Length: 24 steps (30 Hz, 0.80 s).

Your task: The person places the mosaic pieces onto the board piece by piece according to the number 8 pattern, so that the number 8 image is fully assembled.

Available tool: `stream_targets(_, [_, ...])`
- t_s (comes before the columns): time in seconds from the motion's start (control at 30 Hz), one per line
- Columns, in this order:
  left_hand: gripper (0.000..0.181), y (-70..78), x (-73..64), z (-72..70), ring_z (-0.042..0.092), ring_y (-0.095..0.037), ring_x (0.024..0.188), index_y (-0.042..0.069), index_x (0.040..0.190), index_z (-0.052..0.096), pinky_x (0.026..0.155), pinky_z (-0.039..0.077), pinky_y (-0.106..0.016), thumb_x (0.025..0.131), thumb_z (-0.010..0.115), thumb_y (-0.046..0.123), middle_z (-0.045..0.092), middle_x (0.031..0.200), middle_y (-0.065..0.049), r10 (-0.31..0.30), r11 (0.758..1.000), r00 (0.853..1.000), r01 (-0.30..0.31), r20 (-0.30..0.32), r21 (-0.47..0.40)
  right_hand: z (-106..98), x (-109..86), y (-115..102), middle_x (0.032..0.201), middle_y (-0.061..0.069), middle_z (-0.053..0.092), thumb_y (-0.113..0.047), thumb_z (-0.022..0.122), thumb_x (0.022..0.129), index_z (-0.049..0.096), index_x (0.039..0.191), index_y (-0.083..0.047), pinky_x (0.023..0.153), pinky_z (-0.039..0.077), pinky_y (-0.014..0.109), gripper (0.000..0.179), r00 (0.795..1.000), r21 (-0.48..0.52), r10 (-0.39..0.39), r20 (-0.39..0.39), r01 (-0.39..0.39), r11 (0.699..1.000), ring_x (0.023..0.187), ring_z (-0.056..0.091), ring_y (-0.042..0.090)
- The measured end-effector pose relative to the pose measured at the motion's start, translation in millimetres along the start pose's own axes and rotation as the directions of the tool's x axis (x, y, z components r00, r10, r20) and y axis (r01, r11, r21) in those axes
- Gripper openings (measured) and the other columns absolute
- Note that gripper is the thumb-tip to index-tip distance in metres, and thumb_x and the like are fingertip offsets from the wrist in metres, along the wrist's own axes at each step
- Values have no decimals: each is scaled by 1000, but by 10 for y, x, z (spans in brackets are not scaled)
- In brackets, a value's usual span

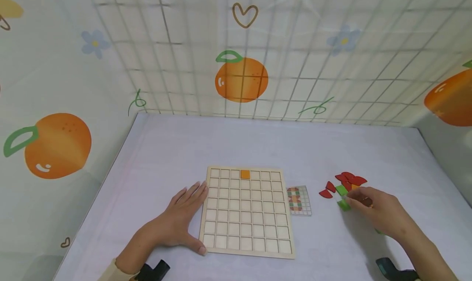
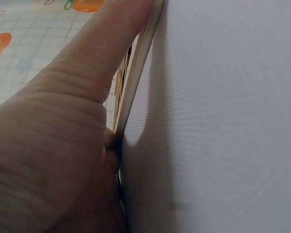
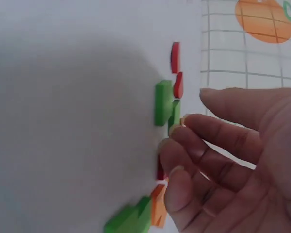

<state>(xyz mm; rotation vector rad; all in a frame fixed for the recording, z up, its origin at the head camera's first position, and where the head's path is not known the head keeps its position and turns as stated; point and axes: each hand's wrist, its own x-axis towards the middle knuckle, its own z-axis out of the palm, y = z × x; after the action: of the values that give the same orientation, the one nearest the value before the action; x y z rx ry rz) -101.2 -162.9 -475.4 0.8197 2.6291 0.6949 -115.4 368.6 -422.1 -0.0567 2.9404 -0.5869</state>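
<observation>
A light wooden grid board [image 1: 239, 206] lies on the white table, with one orange square tile [image 1: 245, 174] in its top row. My left hand [image 1: 180, 217] rests along the board's left edge, fingers spread and thumb at the lower corner. To the right, my right hand [image 1: 383, 212] reaches over a loose group of small pieces. Its fingertips are right at a green piece [image 1: 344, 205]. In the right wrist view the thumb stands apart from the loosely bent fingers [image 3: 211, 128], and nothing shows between them. Red pieces [image 1: 357, 180] and another green piece [image 1: 341, 190] lie just beyond.
A small card [image 1: 299, 200] with a coloured grid pattern lies against the board's right side. Orange and green pieces [image 3: 128, 218] lie below the right hand's fingers in the right wrist view. Behind the table hangs a patterned curtain [image 1: 184, 68] over a wire grid.
</observation>
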Motion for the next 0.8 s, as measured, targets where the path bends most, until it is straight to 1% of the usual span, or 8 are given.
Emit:
stream_targets(0.1, [154, -1, -5, 0, -8, -20, 160, 11, 169, 3, 127, -6, -46, 58, 86, 79, -2, 175, 1, -3, 1000, 1000, 3, 1, -2, 42, -36, 67, 96, 5, 69, -24, 76, 96, 72, 114, 1, 66, 52, 35, 31, 1000, -6, -1, 8, 1, 1000, 86, 63, 26])
stream_targets(0.2, [154, -5, -14, 3, -8, -20, 160, 11, 169, 3, 127, -6, -47, 58, 85, 80, -2, 175, 1, -5, 1000, 1000, 5, -1, -1, 60, -52, 102, 97, 6, 70, -23, 78, 94, 71, 115, 3, 70, 57, 41, 34, 1000, -4, 5, 14, -5, 1000, 88, 64, 27])
stream_targets(0.27, [154, -6, -20, 8, -8, -20, 160, 11, 169, 3, 127, -5, -47, 58, 85, 80, -2, 175, 0, -3, 1000, 1000, 3, -2, -1, 62, -51, 113, 98, 9, 70, -24, 79, 93, 69, 118, 5, 73, 60, 45, 40, 999, 3, 23, 34, -23, 1000, 89, 64, 29])
stream_targets(0.37, [154, -4, -25, 14, -7, -20, 160, 11, 169, 3, 127, -5, -47, 59, 86, 79, -1, 175, 0, -3, 1000, 1000, 3, -2, 3, 58, -49, 112, 98, 9, 69, -27, 82, 91, 67, 121, 7, 71, 60, 42, 48, 997, 4, 40, 65, -40, 999, 88, 62, 28])
stream_targets(0.47, [153, 12, -25, 8, -7, -20, 160, 11, 169, 3, 127, -5, -47, 59, 86, 78, -1, 175, 0, -4, 1000, 1000, 4, 1, 1, 54, -56, 113, 97, 9, 69, -30, 83, 89, 65, 122, 8, 68, 58, 38, 53, 996, 2, 41, 78, -41, 999, 87, 61, 27])
stream_targets(0.5, [153, 19, -24, 2, -7, -21, 160, 11, 169, 3, 127, -5, -47, 59, 86, 78, -1, 175, 0, -4, 1000, 1000, 4, 3, 0, 51, -61, 107, 97, 8, 69, -30, 84, 89, 65, 122, 7, 68, 57, 38, 53, 996, -5, 45, 72, -45, 999, 87, 61, 26])
stream_targets(0.67, [152, 47, -19, -23, -6, -22, 161, 10, 169, 4, 127, -5, -48, 61, 88, 75, 0, 176, -2, 4, 1000, 1000, -4, 3, -14, 36, -51, 108, 97, 12, 69, -33, 83, 90, 58, 122, 9, 73, 61, 47, 58, 995, 5, 78, 57, -78, 997, 88, 65, 30])
stream_targets(0.8, [152, 46, -17, -24, -6, -22, 161, 10, 169, 4, 127, -4, -48, 60, 87, 76, -1, 176, -2, 8, 1000, 1000, -8, -3, -8, 25, -29, 113, 97, 18, 67, -30, 79, 94, 52, 128, 12, 71, 62, 44, 61, 992, 18, 119, 40, -120, 993, 87, 63, 32])
